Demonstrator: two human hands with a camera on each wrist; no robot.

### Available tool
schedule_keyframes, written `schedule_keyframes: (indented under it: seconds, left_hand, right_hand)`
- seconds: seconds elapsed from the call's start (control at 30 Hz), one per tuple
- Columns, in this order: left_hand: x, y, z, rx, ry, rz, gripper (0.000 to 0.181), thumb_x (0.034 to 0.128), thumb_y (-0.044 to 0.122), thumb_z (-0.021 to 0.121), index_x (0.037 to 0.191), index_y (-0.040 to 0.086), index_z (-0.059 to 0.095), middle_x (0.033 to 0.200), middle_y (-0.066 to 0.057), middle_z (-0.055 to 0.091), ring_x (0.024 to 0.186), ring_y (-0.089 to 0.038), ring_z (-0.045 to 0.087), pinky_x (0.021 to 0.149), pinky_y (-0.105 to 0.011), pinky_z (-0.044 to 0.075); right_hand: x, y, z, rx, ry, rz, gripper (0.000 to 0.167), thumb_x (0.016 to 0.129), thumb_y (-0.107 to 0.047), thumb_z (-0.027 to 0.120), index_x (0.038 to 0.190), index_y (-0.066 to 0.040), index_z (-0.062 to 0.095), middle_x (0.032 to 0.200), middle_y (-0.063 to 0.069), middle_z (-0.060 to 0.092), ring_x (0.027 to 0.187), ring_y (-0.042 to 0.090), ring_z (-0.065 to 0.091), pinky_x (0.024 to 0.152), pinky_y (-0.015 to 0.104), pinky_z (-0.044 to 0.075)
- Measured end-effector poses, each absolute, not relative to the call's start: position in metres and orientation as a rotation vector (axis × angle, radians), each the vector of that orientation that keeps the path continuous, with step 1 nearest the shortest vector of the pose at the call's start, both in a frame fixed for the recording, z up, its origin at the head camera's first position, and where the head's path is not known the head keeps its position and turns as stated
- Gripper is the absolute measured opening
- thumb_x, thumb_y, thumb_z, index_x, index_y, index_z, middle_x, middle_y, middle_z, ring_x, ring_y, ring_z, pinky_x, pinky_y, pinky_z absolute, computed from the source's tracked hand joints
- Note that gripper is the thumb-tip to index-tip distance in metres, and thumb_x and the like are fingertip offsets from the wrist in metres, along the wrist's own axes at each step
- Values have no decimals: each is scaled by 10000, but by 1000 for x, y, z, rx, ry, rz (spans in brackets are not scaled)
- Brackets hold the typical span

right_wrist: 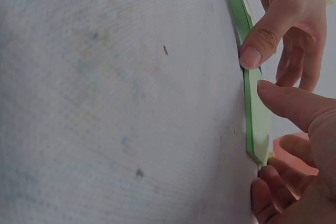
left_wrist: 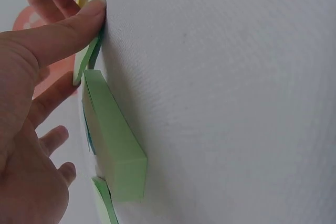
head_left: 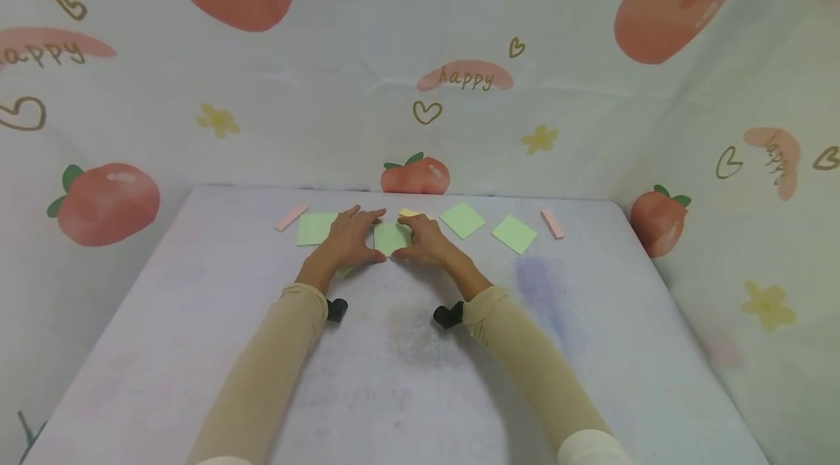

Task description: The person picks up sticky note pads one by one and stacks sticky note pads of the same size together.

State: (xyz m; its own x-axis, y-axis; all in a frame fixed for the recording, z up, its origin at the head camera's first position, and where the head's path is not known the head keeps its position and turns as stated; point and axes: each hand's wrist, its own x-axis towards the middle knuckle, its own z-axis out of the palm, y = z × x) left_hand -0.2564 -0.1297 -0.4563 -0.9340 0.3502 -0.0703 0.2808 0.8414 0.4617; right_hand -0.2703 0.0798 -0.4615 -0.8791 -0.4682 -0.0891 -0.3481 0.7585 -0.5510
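Pad (head_left: 392, 240), green, between left hand (head_left: 351, 237) and right hand (head_left: 429, 241), both half-closed, thumbs and fingers gripping its sides; I can't quite tell if lifted. Uneven squeeze could skew it into neighbouring block (left_wrist: 118, 145).

A thin, square pale-green pad (head_left: 391, 239), its side a deeper green, lies flat toward the far edge of a white table (head_left: 420, 392), framed between a person's left hand (head_left: 351, 239) and right hand (head_left: 426, 240), the left thumb touching its near side.
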Motion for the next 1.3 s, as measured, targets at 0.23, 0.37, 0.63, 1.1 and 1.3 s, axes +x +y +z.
schedule_keyframes:
  seconds: [0.23, 0.37, 0.63, 1.1, 1.3]
  left_hand:
    - [-256, -126, -457, 522, 2910, 640, 949, 781, 331, 889, 1578, 212, 387, 1546, -121, 500, 1541, -433, 228, 1238, -628, 199]
    - [-256, -124, -458, 552, 2922, 658, 933, 773, 300, 898, 1566, 224, 412, 1517, -108, 521, 1531, -424, 246, 1226, -637, 218]
    - [-254, -122, -456, 579, 2931, 622, 907, 782, 269, 890, 1558, 224, 425, 1531, -101, 512, 1535, -420, 241, 1210, -650, 248]
    - [-249, -126, -444, 596, 2815, 851, 920, 804, 304, 869, 1581, 203, 386, 1571, -128, 449, 1519, -406, 230, 1225, -612, 240]
    - [-245, -119, -443, 543, 2733, 977, 914, 830, 299, 845, 1597, 218, 354, 1568, -93, 470, 1481, -374, 302, 1201, -575, 302]
  right_hand:
    - [-266, 79, -463, -521, 2741, -874, 741, 865, -312, 815, 1504, -116, 493, 1470, 218, 414, 1328, 372, 439, 1078, 466, 431]
    - [-265, 82, -461, -477, 2731, -989, 687, 879, -272, 800, 1479, -87, 522, 1400, 215, 423, 1222, 324, 490, 1015, 423, 454]
    - [-265, 88, -464, -410, 2695, -1209, 377, 963, -94, 653, 1337, -47, 642, 1337, 176, 536, 1072, 262, 597, 914, 344, 535]
    - [-260, 99, -455, -198, 2474, -1626, 331, 976, -71, 576, 1285, -109, 687, 873, 7, 515, 799, 156, 485, 667, 245, 413]
    - [-259, 105, -452, -148, 2357, -1729, 347, 985, -85, 572, 1315, -110, 672, 1003, 66, 571, 951, 170, 525, 792, 249, 488]
